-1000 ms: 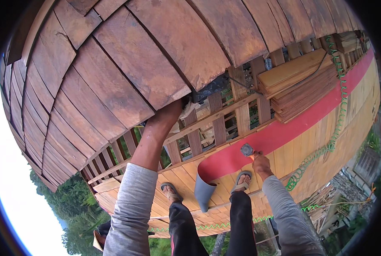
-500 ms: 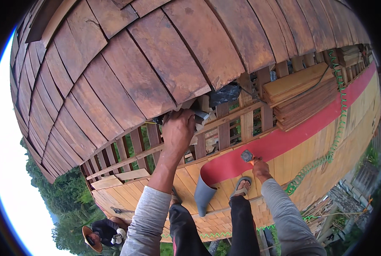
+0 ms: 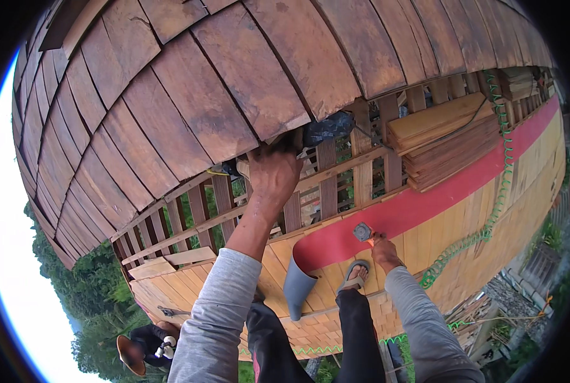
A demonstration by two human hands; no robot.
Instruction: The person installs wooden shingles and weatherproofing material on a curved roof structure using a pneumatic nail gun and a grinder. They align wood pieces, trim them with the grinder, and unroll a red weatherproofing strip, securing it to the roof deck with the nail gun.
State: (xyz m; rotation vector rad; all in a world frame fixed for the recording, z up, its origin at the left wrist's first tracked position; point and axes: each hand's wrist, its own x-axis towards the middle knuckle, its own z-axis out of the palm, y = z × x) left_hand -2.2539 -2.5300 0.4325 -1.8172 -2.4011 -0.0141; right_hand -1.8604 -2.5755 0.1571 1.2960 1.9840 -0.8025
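Note:
My left hand [image 3: 275,175] reaches up to the lower edge of the brown wooden shingles [image 3: 227,121], back of the hand toward me. Its fingers are in the dark gap beneath that edge, so whatever they touch or hold is hidden. Just right of it, a crumpled dark plastic bag [image 3: 330,129] is tucked in the same gap. Lower right, my right hand [image 3: 385,253] is closed around the orange handle of a hammer [image 3: 363,232]. The grey hammer head is raised in front of a red sheet [image 3: 387,223], whose left end curls over and shows a grey underside.
Open wooden slats [image 3: 326,172] run under the shingle edge. Stacked boards [image 3: 451,143] lie on them at right. A coiled green hose [image 3: 506,166] crosses the pale shingles [image 3: 483,255]. My sandalled foot [image 3: 356,276] stands below the red sheet. Another person [image 3: 148,345] is at lower left.
My left hand has moved up under the shingle edge, and the grey piece that showed beside its fingers is out of sight. My right hand still grips the hammer. The view has shifted slightly.

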